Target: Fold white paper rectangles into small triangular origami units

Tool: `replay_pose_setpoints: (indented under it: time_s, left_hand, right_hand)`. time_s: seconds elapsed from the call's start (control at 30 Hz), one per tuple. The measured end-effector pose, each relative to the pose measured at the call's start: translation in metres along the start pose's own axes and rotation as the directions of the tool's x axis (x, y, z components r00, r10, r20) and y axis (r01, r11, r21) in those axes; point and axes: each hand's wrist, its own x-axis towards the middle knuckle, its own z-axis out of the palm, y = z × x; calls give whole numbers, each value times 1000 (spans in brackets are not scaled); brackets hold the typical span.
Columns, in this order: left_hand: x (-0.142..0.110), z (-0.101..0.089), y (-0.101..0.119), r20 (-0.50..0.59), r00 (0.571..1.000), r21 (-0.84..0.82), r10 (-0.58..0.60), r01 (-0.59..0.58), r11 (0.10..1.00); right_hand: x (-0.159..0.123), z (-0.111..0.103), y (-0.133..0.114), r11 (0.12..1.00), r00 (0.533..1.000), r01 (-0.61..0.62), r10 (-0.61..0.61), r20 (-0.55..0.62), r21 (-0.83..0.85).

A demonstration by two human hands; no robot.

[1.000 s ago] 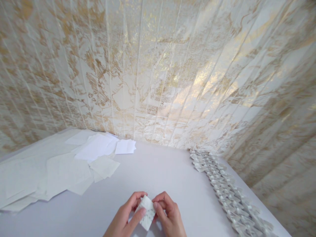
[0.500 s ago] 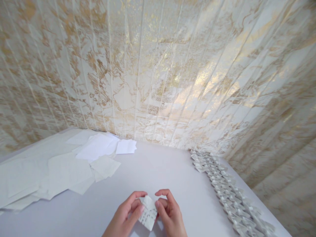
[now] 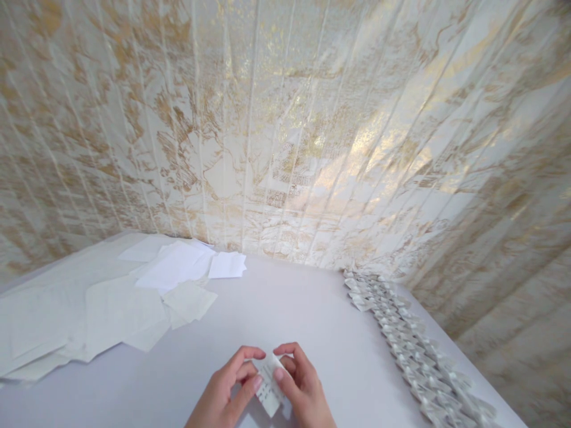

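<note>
A small folded piece of paper [image 3: 268, 387], white with dark printed marks, is held between my two hands just above the table at the bottom centre. My left hand [image 3: 234, 383] grips its left edge, the thumb on the near face and the index finger arched over the top. On the other side, my right hand [image 3: 300, 380] pinches the right edge, its thumb pressed on the paper's face and its index finger curled near the top corner. The fingers behind the paper are partly hidden.
On the white table [image 3: 285, 309], overlapping off-white sheets [image 3: 120, 309] spread across the left. A small stack of white paper squares [image 3: 227, 265] lies beside them. Rows of folded paper pieces [image 3: 410, 351] run along the right edge. A gold-patterned curtain [image 3: 285, 131] hangs behind.
My right hand has moved slightly left and its thumb now covers the paper's right side. The paper looks narrower, its right part folded or turned inward. My left hand has hardly moved.
</note>
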Motion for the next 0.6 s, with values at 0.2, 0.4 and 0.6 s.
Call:
replay_pose_setpoints:
  time_s: [0.2, 0.4, 0.6]
  left_hand:
    - [0, 4, -6, 17, 999, 8, 30, -30, 1000]
    - [4, -1, -2, 60, 998, 97, 11, -17, 995]
    - [3, -1, 5, 91, 994, 78, 52, -59, 995]
  right_hand:
    - [4, -2, -3, 998, 996, -55, 54, -73, -11]
    - [2, -2, -5, 999, 995, -39, 38, -87, -14]
    - [0, 4, -2, 999, 995, -30, 25, -92, -43]
